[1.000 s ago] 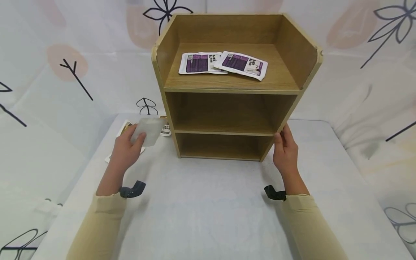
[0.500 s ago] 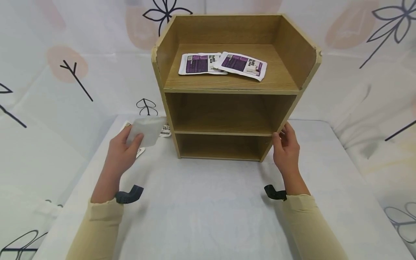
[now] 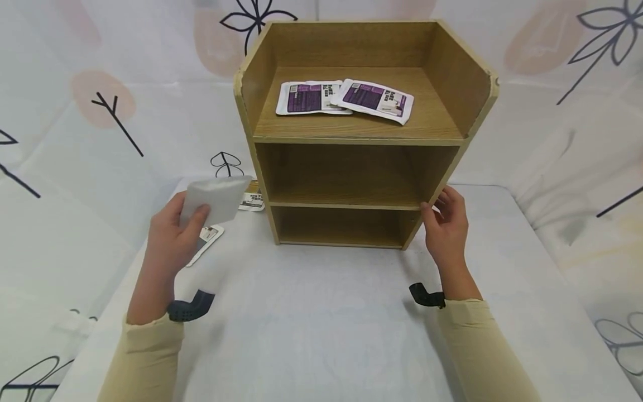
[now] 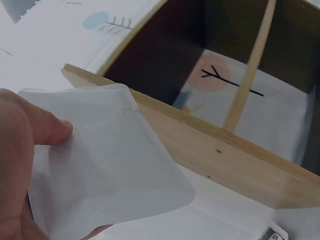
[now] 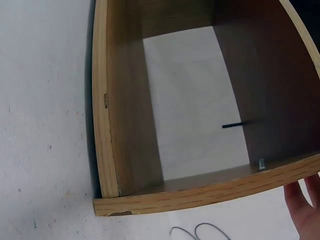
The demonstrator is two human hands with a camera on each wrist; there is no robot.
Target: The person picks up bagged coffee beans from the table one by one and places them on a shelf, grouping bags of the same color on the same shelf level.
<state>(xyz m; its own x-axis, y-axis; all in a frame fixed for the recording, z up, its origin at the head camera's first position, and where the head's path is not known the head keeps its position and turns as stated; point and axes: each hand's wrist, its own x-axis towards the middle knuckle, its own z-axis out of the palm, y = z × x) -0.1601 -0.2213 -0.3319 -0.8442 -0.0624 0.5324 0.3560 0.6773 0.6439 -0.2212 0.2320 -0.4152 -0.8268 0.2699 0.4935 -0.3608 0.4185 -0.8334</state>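
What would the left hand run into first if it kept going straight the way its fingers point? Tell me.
Most likely the wooden shelf unit's left side panel. The left hand holds a white pouch and points up and forward towards that panel; depth is hard to judge, so it could pass just left of it.

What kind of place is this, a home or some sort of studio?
Probably a staged recording setup, not a lived-in room: printed fabric backdrop on all sides, a cloth-covered table, and one small wooden shelf unit holding only two purple-printed packets.
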